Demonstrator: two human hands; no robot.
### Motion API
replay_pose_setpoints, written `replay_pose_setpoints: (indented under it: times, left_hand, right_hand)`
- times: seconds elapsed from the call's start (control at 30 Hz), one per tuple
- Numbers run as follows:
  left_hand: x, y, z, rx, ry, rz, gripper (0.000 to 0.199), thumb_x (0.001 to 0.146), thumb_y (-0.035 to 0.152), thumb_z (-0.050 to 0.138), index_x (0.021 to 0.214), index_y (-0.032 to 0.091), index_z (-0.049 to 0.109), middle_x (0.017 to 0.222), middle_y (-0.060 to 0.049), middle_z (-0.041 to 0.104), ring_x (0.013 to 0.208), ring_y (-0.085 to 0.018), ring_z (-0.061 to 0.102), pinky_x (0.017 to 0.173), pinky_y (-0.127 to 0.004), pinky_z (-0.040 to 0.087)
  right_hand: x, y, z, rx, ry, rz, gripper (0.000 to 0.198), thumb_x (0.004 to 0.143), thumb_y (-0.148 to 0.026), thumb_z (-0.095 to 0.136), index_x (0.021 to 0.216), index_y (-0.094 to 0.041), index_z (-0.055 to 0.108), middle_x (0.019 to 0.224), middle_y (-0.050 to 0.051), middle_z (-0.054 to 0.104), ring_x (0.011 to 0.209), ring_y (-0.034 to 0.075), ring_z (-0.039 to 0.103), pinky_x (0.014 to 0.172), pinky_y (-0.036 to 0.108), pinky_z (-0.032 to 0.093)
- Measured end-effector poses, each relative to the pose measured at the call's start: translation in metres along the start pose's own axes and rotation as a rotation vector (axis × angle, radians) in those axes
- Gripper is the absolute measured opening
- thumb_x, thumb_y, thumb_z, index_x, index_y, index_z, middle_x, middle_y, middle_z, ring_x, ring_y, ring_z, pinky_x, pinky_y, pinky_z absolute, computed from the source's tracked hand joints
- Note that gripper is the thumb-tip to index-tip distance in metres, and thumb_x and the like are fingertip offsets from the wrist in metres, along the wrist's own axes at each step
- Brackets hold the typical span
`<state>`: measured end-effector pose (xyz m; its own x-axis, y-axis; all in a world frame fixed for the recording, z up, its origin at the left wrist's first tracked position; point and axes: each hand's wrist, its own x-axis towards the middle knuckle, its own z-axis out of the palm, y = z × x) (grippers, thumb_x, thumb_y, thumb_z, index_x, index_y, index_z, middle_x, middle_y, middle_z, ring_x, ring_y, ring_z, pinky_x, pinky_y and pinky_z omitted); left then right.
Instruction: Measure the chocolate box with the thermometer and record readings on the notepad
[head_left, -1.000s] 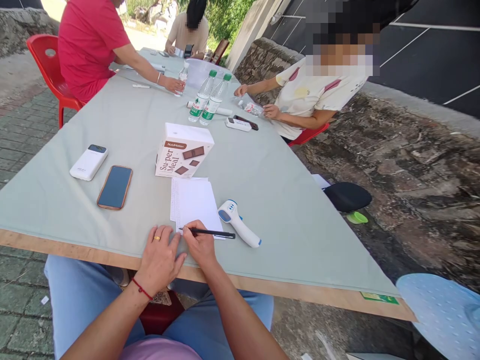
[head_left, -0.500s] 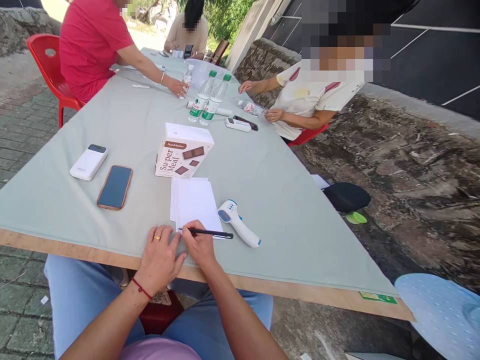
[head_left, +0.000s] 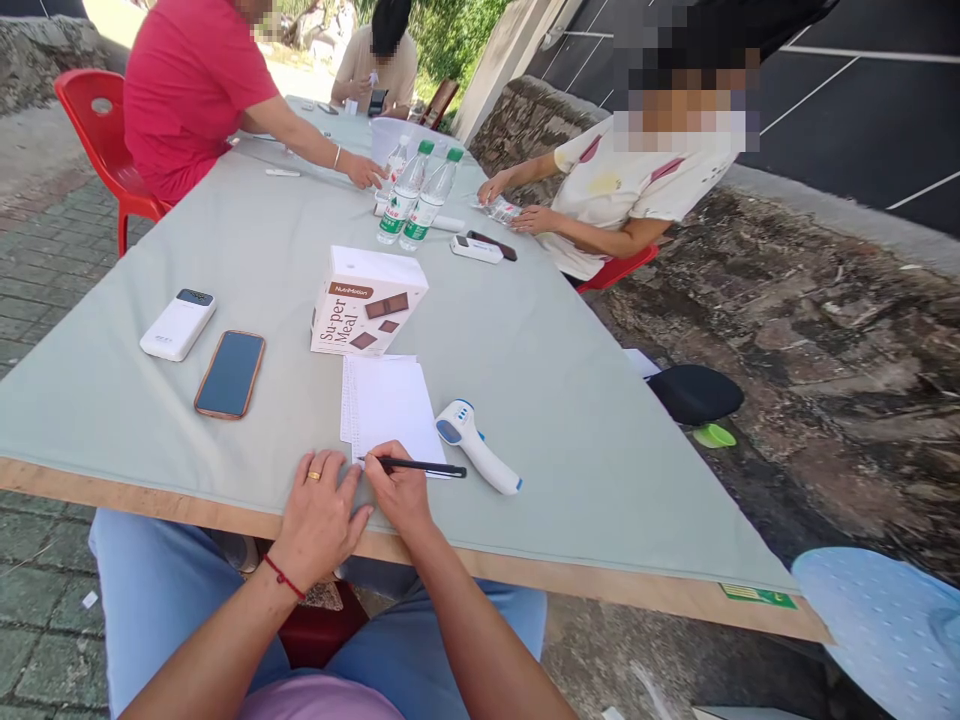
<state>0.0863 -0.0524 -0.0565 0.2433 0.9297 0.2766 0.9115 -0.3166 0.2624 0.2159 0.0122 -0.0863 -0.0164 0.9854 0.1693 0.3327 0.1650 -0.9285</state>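
Note:
My right hand (head_left: pixel 401 497) is closed around a black pen (head_left: pixel 424 466), its tip low on the left side of a white sheet of paper (head_left: pixel 390 405). Small marks run down the paper's left edge, too fine to read. My left hand (head_left: pixel 322 510) lies flat at the sheet's lower left corner, fingers stretched forward. A white infrared thermometer (head_left: pixel 480 447) rests just right of the paper. Behind the sheet stands a white and brown "Super Meal" box (head_left: pixel 369 300).
Left on the table (head_left: pixel 585 460) lie a phone (head_left: pixel 230 374) and a white power bank (head_left: pixel 178 325). Water bottles (head_left: pixel 427 200) stand farther back, near another white device (head_left: pixel 476 249). Three people sit around the table; a red chair (head_left: pixel 90 130) is at left.
My hands and the pen have hardly moved. The person in red has shifted a bottle right, behind the green-capped ones. The person at right has brought both hands together on a clear plastic item.

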Motion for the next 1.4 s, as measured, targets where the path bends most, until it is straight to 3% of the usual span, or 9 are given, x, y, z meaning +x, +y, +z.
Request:
replay_pose_setpoints:
  times: [0.23, 1.4]
  left_hand:
    - [0.0004, -0.0006, -0.0015, -0.003, -0.011, 0.0, 0.039, 0.088, 0.033, 0.057, 0.122, 0.015, 0.055, 0.118, -0.015, 0.054, 0.116, -0.031, 0.049, 0.107, -0.052, 0.036]
    - [0.0004, -0.0007, 0.0, -0.003, -0.013, 0.003, 0.04, 0.088, 0.032, 0.057, 0.123, 0.013, 0.055, 0.119, -0.016, 0.054, 0.116, -0.031, 0.048, 0.106, -0.052, 0.036]
  right_hand:
    - [0.0012, 0.0017, -0.0026, 0.026, 0.064, 0.008, 0.014, 0.073, -0.032, 0.052, 0.063, -0.022, 0.053, 0.059, -0.003, 0.054, 0.059, 0.014, 0.048, 0.058, 0.027, 0.04]
    - [0.0001, 0.0068, -0.0014, -0.013, 0.013, 0.058, 0.015, 0.074, -0.034, 0.053, 0.065, -0.023, 0.054, 0.06, -0.004, 0.055, 0.062, 0.015, 0.05, 0.063, 0.028, 0.041]
